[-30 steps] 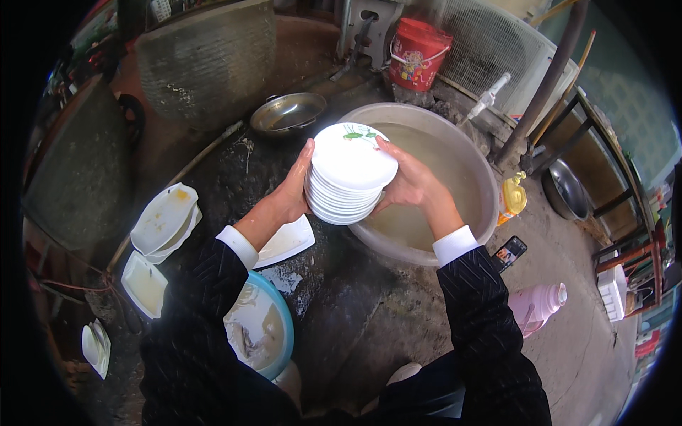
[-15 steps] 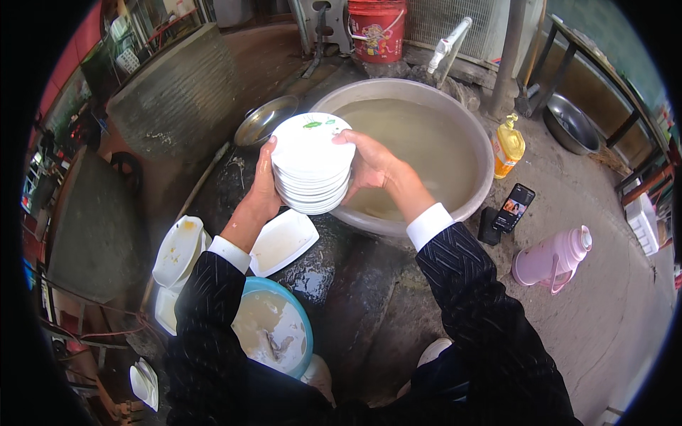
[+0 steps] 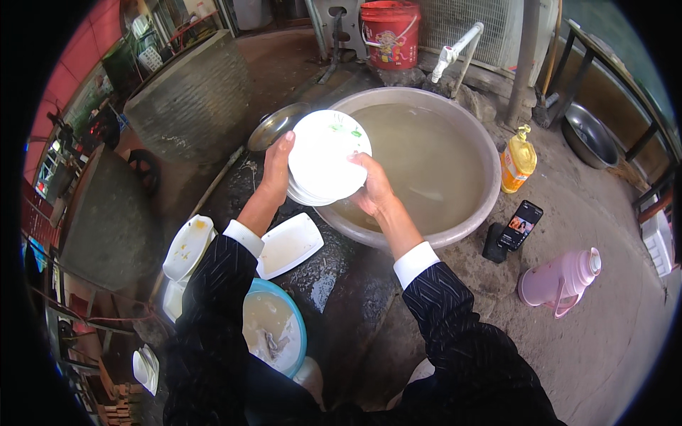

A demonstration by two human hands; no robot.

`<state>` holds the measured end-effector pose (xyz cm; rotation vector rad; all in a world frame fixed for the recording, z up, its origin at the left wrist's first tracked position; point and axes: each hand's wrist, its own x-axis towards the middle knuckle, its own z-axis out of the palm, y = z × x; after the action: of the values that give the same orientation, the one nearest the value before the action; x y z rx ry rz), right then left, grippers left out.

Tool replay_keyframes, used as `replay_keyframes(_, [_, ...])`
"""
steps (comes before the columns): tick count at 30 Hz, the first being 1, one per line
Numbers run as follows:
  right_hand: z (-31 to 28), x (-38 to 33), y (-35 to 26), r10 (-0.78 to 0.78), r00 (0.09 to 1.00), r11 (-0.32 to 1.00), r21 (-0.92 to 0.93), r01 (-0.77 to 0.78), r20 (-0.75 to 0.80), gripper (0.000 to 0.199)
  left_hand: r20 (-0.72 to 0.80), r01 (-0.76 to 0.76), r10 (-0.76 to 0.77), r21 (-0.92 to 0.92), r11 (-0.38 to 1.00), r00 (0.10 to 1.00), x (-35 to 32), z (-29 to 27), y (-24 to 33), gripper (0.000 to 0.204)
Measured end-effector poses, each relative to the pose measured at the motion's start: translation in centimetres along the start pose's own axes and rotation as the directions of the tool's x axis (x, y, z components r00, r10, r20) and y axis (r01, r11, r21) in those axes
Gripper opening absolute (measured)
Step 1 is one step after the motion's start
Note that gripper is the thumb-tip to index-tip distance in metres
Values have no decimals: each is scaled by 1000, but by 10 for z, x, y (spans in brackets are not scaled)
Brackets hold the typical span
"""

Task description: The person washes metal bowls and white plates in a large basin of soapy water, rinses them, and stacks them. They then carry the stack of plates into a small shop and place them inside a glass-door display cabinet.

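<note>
Between my hands I hold a stack of white plates [image 3: 327, 156], the top one printed with small green leaves. My left hand [image 3: 274, 170] grips its left side, and my right hand [image 3: 375, 188] grips the lower right rim with the thumb on top. The stack is tilted above the left edge of a big basin [image 3: 491, 186] of cloudy water. A pale shape shows dimly in that water. Below the stack, a white rectangular dish [image 3: 290, 245] rests on the wet ground. Nearer me stands a blue tub [image 3: 301, 334] with murky, foamy water and a cloth-like lump.
Soiled white dishes [image 3: 190, 248] lie at the left, with more dishes [image 3: 145, 369] nearer me. A metal bowl [image 3: 273, 129] sits behind my left hand. At the right are a yellow soap bottle [image 3: 518, 162], a propped phone [image 3: 521, 226] and a pink thermos [image 3: 558, 277]. A tap [image 3: 455, 53] rises behind the basin.
The stack has tipped, so its top faces me more and fewer plate edges show. My right hand has shifted down along the rim. The whole view has swung slightly.
</note>
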<state>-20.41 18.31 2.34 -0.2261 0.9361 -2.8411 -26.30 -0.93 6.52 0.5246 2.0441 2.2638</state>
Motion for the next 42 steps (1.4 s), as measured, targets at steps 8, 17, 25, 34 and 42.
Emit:
replay_keyframes(8, [21,13,-21,-144,990,988,-54,144,5,67,95,-222,220,13,975,971,37,-1,27,65])
replay_keyframes(17, [19,15,-2,-196,980,970,145,196,-9,68,71,-158,141,424,892,987,44,12,51,82])
replay_keyframes(25, [25,16,22,-75,997,901,426,83,-37,77,118,-21,-137,827,562,984,70,36,87,89])
replay_keyframes(34, [40,25,30,-149,984,845,529,73,101,98,76,9,-272,955,298,959,83,62,120,96])
replay_keyframes(42, [48,27,29,-233,955,756,651,59,184,97,113,-109,-281,994,30,953,78,87,146,94])
